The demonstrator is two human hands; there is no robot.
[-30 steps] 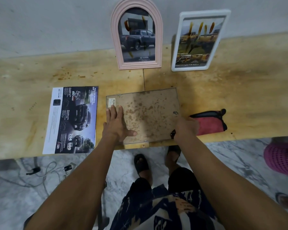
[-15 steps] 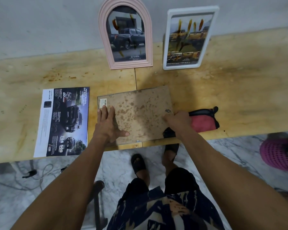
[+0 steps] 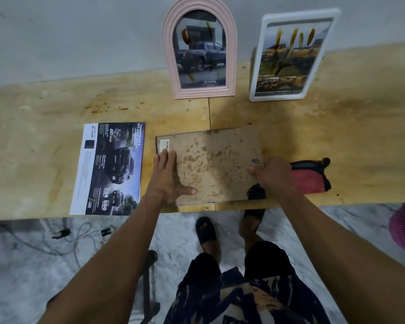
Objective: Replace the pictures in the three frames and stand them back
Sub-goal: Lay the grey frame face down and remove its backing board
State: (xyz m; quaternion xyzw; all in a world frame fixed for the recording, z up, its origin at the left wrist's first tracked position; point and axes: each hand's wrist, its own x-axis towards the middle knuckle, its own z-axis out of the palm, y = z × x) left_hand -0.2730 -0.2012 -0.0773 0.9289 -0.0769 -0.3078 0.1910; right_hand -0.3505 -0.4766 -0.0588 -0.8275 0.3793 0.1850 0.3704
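Counter edge: the face-down frame point(image 3: 211, 164) is laid on the counter point(image 3: 337, 141), its near edge just inside the counter's front edge.
Left hand: the left hand point(image 3: 168, 181) is pressed flat on the frame's left part, fingers straight, thumb spread.
Right hand: the right hand point(image 3: 274, 174) is curled over the frame's right edge; what is pinched cannot be told.
Sides: a car leaflet point(image 3: 108, 169) is seen just left, a red pouch point(image 3: 309, 176) touching on the right.
Middle: bare wood is left behind the frame.
Far edge: a pink arched frame point(image 3: 200, 50) and a white frame point(image 3: 292, 54) are stood upright at the wall.
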